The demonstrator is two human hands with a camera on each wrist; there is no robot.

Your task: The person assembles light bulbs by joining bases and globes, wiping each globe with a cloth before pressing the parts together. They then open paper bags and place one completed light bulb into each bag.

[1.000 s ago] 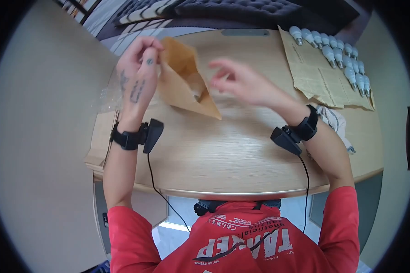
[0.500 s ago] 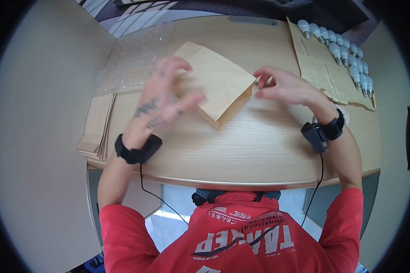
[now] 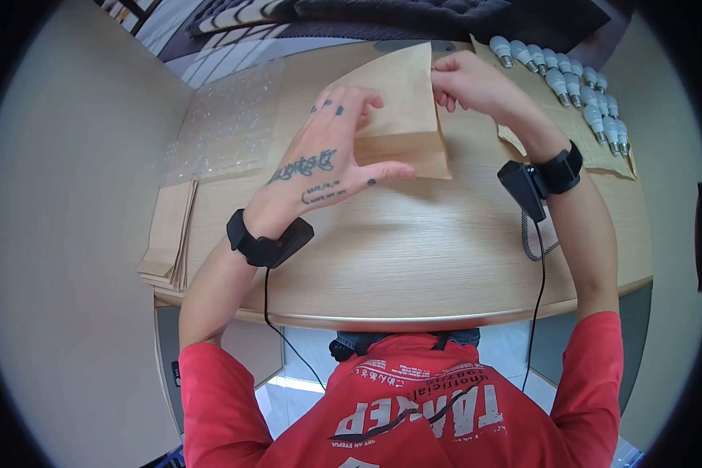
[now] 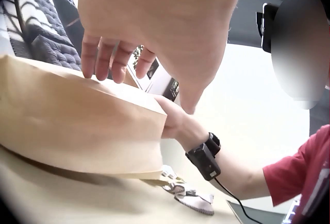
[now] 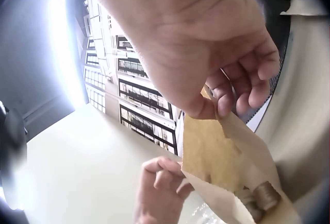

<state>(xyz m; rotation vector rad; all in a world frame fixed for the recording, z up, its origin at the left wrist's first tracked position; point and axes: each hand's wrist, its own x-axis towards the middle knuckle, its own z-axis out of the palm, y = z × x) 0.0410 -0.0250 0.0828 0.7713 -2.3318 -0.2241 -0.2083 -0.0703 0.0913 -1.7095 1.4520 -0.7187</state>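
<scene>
A brown kraft paper bag [image 3: 402, 109] lies on its side on the table in the head view, its mouth towards the right. Thumb and fingers of my right hand [image 3: 476, 84] pinch the edge of that mouth. In the right wrist view the bag gapes, and two ribbed ends like light bulb screw bases [image 5: 265, 195] show inside. My left hand [image 3: 320, 152] is over the bag's left part, thumb stretched along its near side and fingers spread over the top. The left wrist view shows these fingers [image 4: 118, 62] fairly straight, with nothing gripped.
Several white light bulbs [image 3: 558, 82] lie on a large paper envelope [image 3: 612, 162] at the back right. Folded paper bags [image 3: 168, 230] are stacked at the left. Clear plastic wrap [image 3: 226, 117] spreads behind them. A patterned cloth [image 4: 193, 201] lies by the right forearm.
The bag was upright in my left hand with its mouth showing, then was laid over on its side. My right hand has taken hold of its mouth edge; my left hand has let go of the rim.
</scene>
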